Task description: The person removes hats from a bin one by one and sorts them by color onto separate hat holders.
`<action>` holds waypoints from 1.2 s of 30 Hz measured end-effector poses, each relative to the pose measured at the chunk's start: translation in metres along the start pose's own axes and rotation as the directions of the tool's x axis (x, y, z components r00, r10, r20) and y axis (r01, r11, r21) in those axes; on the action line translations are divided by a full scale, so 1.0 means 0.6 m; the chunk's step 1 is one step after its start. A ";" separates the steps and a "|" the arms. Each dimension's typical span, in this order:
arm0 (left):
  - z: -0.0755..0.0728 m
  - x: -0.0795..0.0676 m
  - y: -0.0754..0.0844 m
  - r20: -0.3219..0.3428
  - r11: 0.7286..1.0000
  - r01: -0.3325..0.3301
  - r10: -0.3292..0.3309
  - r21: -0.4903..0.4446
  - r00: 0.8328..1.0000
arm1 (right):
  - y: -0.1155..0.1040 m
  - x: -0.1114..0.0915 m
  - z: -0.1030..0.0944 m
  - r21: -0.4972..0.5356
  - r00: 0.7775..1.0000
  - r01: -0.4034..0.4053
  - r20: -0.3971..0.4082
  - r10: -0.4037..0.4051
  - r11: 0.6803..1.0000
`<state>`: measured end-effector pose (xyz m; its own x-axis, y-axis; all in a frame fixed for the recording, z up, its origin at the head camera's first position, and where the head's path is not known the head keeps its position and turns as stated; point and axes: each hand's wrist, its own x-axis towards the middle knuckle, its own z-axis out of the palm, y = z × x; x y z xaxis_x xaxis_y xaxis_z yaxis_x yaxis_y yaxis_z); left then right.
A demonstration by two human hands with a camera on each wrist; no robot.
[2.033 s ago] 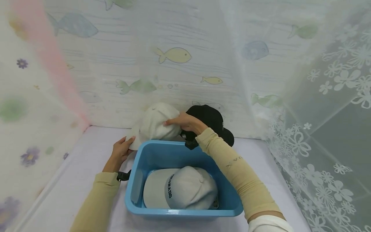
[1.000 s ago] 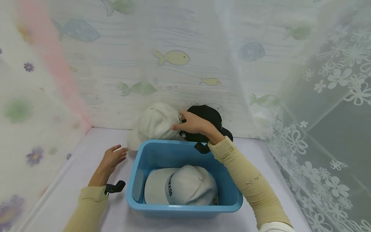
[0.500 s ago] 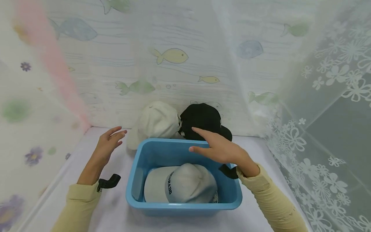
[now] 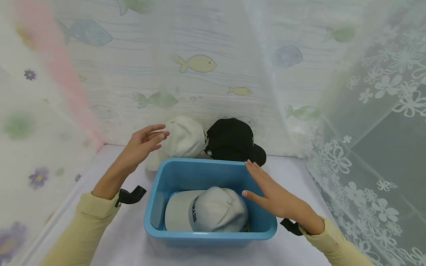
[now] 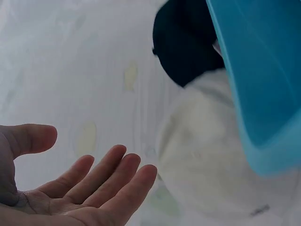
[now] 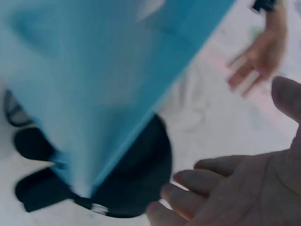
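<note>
My left hand [image 4: 141, 147] hovers with loosely spread fingers left of the tub, its fingertips overlapping the white cap [image 4: 186, 138] in the head view. In the left wrist view a gap shows between thumb and fingers, with nothing held. My right hand [image 4: 276, 195] reaches over the right rim of the blue plastic tub [image 4: 213, 235], fingers straight and thumb apart, holding nothing. Inside the tub lies a pale cap [image 4: 221, 210] lettered "COLORADO", its brim to the left. Behind the tub, the white cap stands beside a black cap [image 4: 231, 138]; the tub's back rim hides their lower parts.
A white cloth [image 4: 133, 236] covers the surface under the tub. Fish-printed curtain [image 4: 199, 85] hangs close behind the caps. A sheer flowered curtain [image 4: 376, 166] borders the right side, and another flowered curtain [image 4: 36, 155] the left.
Both hands have let go of the white cap behind the tub. My right hand has drawn back to the right; my left pulled away, then rose and came back toward the cap.
</note>
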<state>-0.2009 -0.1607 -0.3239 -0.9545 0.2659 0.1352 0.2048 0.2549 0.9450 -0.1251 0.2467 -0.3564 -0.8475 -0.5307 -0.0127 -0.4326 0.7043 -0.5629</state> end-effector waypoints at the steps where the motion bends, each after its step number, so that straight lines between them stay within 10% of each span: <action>1: 0.009 0.004 0.008 0.025 1.000 -0.006 0.006 0.002 1.000 | 0.006 -0.005 0.007 0.000 1.000 -0.002 -0.007 0.002 1.000; 7: 0.071 0.027 0.040 0.212 0.999 -0.036 0.031 0.021 0.977 | 0.042 -0.030 0.048 -0.006 0.999 0.018 -0.038 -0.018 1.000; 15: 0.144 0.049 0.061 0.431 0.995 -0.037 -0.007 0.093 0.902 | 0.073 -0.055 0.075 -0.102 0.977 0.191 -0.073 -0.198 0.976; 28: 0.232 0.044 0.034 0.594 0.984 -0.070 -0.041 0.163 0.803 | 0.094 -0.071 0.075 -0.277 0.929 0.329 -0.074 -0.361 0.903; 36: 0.258 0.037 0.026 0.629 0.969 -0.081 -0.089 0.235 0.772 | 0.102 -0.085 0.081 -0.334 0.919 0.320 -0.119 -0.377 0.887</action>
<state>-0.1854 -0.0070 -0.3520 -0.6185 0.7679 -0.1667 0.3265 0.4441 0.8343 -0.0933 0.2936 -0.4304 -0.6521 -0.6966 0.2993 -0.7577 0.6117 -0.2273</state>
